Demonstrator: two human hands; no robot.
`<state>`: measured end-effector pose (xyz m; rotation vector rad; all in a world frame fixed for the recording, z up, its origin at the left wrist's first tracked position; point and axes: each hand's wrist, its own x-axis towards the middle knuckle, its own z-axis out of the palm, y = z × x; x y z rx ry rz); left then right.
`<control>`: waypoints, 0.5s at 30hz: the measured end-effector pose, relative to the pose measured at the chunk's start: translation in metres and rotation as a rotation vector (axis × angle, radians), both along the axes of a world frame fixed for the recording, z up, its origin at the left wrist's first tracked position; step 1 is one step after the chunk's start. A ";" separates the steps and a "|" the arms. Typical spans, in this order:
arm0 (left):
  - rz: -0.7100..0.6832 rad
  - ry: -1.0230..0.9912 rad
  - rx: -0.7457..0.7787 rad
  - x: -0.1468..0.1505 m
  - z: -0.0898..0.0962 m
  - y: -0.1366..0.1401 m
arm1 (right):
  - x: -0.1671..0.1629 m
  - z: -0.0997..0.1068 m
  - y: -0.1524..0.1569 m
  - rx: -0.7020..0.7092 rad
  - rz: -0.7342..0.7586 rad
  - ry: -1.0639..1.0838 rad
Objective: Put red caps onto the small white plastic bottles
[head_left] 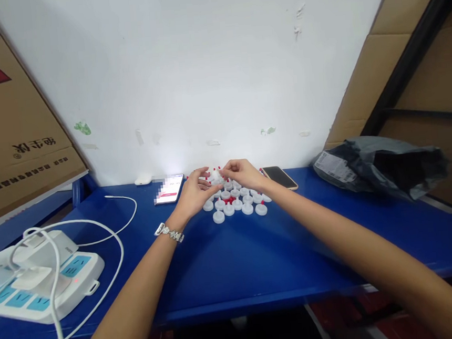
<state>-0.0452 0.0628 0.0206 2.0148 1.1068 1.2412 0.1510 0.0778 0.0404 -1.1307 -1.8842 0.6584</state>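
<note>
Many white round caps with short nozzles point(247, 209) stand in a cluster near the back of the blue table, several topped with small red tips point(263, 203). Loose red tips point(231, 200) lie among them. My left hand point(196, 192) is at the left side of the cluster, fingers curved and thumb apart; a white cap shows beside its fingertips, but I cannot tell whether they touch it. Over the back of the cluster, my right hand point(244, 174) has thumb and fingers pinched together. Whatever lies in that pinch is too small to make out.
A lit phone point(169, 189) lies left of the caps, a dark phone point(280, 178) right. A white case point(143, 180) sits by the wall. At left is a power strip point(62, 289) with looping white cables; at right, a grey plastic bag point(384, 166). Cardboard point(18, 103) flanks the table.
</note>
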 end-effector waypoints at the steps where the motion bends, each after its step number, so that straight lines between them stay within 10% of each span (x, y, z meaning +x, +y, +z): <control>1: 0.035 0.050 0.037 -0.003 0.001 0.001 | 0.001 0.000 0.005 0.034 -0.071 -0.105; 7: 0.001 0.276 0.106 -0.010 -0.002 0.002 | -0.010 -0.002 0.024 0.186 -0.229 -0.637; 15: -0.041 0.322 0.102 -0.007 -0.005 0.000 | -0.022 -0.015 0.029 0.113 -0.178 -0.669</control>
